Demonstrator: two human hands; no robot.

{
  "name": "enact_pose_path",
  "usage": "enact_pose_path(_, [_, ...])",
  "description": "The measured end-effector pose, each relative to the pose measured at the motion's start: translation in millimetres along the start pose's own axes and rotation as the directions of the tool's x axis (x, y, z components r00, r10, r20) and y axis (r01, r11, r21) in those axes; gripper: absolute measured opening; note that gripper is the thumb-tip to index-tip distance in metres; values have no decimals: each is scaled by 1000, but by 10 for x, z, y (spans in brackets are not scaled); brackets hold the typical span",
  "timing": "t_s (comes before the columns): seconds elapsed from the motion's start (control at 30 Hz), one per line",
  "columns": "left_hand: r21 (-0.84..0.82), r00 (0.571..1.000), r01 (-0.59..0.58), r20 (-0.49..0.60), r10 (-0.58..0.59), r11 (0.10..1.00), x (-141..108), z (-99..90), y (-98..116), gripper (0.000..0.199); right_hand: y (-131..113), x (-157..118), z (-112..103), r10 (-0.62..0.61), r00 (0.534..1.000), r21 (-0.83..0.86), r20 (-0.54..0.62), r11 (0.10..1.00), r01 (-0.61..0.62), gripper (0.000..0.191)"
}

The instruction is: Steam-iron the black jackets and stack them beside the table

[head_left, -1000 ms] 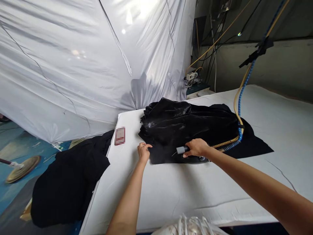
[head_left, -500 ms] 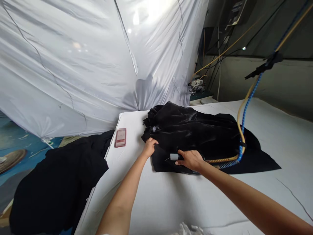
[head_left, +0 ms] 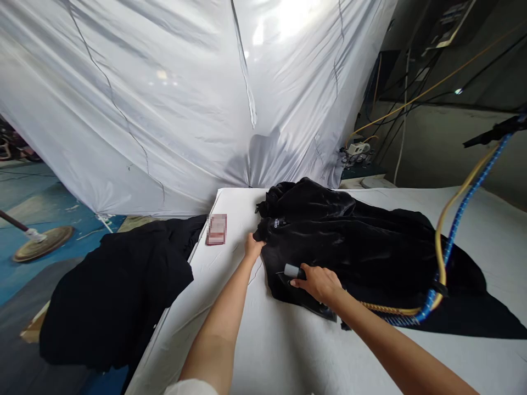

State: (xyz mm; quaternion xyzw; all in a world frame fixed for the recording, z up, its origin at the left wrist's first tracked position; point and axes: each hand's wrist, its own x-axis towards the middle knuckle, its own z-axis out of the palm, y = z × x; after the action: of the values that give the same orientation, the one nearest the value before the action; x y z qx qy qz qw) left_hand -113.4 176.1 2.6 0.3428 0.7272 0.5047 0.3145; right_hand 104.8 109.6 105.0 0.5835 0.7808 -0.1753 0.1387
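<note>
A shiny black garment with a collar label lies spread over the white-covered table. My left hand is closed on the garment's edge at its collar end, thumb and fingers pinching the cloth. My right hand is wrapped around the dark handle of what looks like a steam iron, with a grey front end and a thin wire in front. The iron's lower part is hidden against the black cloth. A yellow hose and a blue coiled cable run from behind my right hand up to the right.
A small reddish packet lies at the left table edge. Beside the table is a heap of black cloth. White sheeting hangs behind, and a round stand base is on the blue floor.
The view has swung left. My left hand has shifted to the collar edge, and the near part of the garment lies differently. My right hand, with the iron, is lower over the cloth.
</note>
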Motion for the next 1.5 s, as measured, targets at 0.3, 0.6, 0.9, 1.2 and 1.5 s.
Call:
enact_pose_path(0.3, [-221, 981, 57, 193, -13, 974, 181, -5, 66, 41, -222, 84, 26, 155, 986, 50, -56, 987, -152, 52])
enact_pose_path(0.6, [-148, 998, 17, 61, -8, 989, 114, 7, 104, 37, -467, 375, -34, 244, 967, 159, -76, 960, -230, 55])
enact_pose_path(0.9, [3, 964, -72, -257, 70, 997, -609, -565, -149, 21, -759, 742, -242, 209, 977, 137, -51, 970, -201, 63])
enact_pose_path(1.2, [-69, 930, -94, -363, 63, 993, -1263, -852, -188, 17, -780, 744, -237, 13, 1000, -2, 23, 1000, -13, 69])
enact_pose_path(1.5, [-87, 911, -172, -393, 124, 981, -1348, -886, 23, 19, -869, 540, -81, 58, 998, 47, -20, 997, -57, 65])
